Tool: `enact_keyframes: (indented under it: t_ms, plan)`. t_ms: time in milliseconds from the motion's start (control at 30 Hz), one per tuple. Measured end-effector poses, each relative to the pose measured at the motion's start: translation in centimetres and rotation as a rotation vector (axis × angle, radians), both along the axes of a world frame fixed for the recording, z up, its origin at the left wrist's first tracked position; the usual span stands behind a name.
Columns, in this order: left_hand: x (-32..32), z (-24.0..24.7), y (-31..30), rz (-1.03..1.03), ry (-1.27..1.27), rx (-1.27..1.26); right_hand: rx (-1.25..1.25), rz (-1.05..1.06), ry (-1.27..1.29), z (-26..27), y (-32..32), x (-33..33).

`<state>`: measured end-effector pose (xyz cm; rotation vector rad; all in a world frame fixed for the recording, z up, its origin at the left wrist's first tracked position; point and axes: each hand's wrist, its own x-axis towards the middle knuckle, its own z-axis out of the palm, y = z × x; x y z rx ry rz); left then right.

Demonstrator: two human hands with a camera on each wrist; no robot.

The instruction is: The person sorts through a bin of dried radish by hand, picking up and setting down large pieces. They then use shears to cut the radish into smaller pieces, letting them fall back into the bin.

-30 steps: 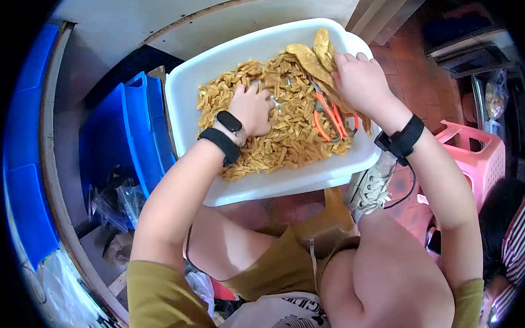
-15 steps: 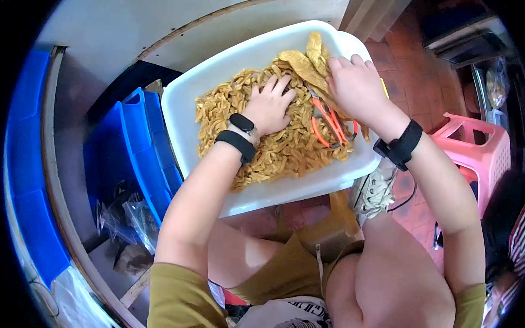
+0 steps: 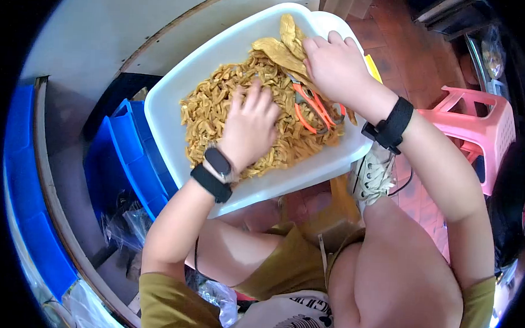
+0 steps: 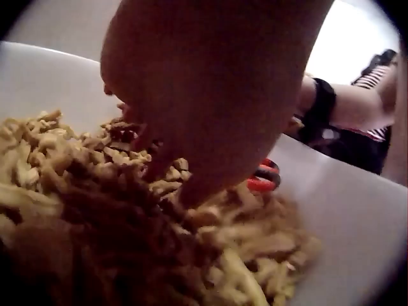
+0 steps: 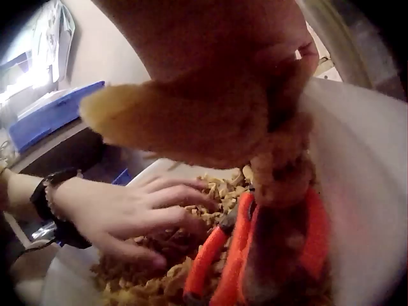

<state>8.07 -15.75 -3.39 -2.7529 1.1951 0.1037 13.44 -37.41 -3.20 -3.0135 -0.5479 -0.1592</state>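
A white plastic tub (image 3: 255, 194) holds a heap of brownish-yellow dried strips (image 3: 209, 113). My left hand (image 3: 249, 132) is over the middle of the heap, fingers spread and slightly blurred, with strips around and under it. At the tub's far right, my right hand (image 3: 342, 64) grips larger, long dried pieces (image 3: 281, 53) with bent fingers. One long piece (image 5: 172, 124) sticks out from under that hand in the right wrist view. Orange-handled scissors (image 3: 312, 105) lie on the strips between the hands, close below the right hand; the larger pieces partly hide their blades.
Blue plastic bins (image 3: 133, 153) stand left of the tub. A pink stool (image 3: 478, 122) is on the red tiled floor to the right. Behind the tub rises a pale panel (image 3: 134, 26). The person's knees and a white shoe (image 3: 373, 173) are below the tub's near edge.
The left hand has swept across the heap, first away to the right, then back toward the body. The right hand keeps its hold on the larger pieces. The head view has shifted slightly.
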Motion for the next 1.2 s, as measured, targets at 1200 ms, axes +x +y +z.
enact_keyframes:
  t_ms: [1200]
  plan:
    - [-0.1, 2.8, 11.4, 0.701, 0.467, -0.56, -0.028, 0.029, -0.053, -0.4, 0.0, -0.3]
